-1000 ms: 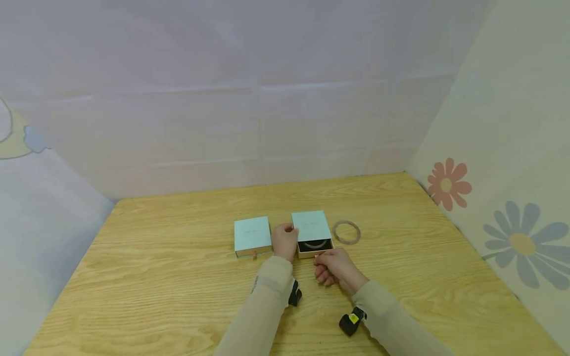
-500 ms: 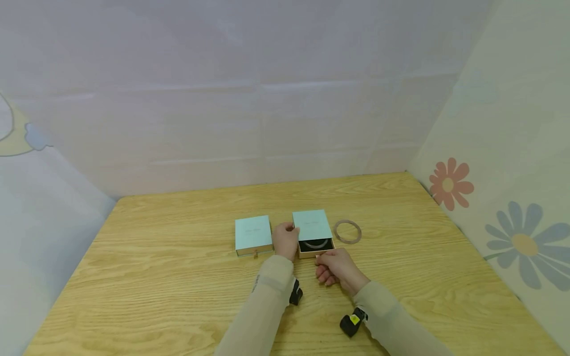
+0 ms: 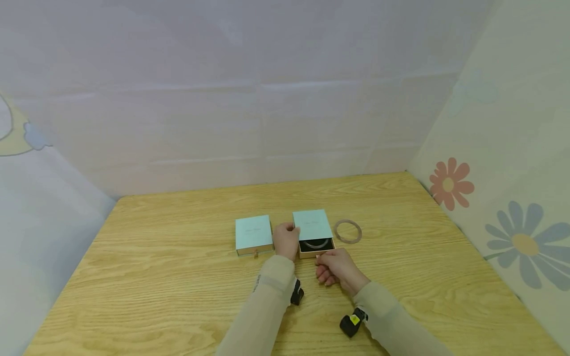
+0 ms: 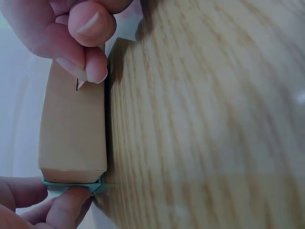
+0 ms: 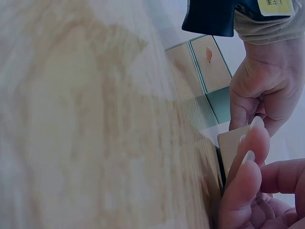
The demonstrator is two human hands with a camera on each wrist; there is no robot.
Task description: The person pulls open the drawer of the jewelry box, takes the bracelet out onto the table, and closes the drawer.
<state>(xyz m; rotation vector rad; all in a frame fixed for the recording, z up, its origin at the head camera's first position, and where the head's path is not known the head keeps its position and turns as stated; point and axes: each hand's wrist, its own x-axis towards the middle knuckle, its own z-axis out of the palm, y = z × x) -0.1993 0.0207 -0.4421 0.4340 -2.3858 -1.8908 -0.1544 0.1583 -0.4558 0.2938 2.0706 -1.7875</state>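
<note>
A mint-green drawer-style jewelry box [image 3: 313,223] lies on the wooden table with its drawer [image 3: 304,255] partly out. Inside, on black lining, part of a bangle [image 3: 317,245] shows; the rest is hidden under the sleeve. My left hand [image 3: 286,241] grips the left side of the sleeve, fingers and thumb at its edge in the left wrist view. At the drawer's front, my right hand [image 3: 339,268] pinches the small ribbon pull tab [image 4: 80,85] between thumb and finger. A second bangle [image 3: 349,241], pinkish, lies flat just right of the box.
Another mint-green jewelry box [image 3: 253,233], its drawer pushed in and its tab [image 5: 208,54] facing front, sits left of my left hand. A pale wall sheet [image 3: 262,123] rises behind the wooden table [image 3: 169,267]; a flower-printed sheet [image 3: 498,173] hangs at the right.
</note>
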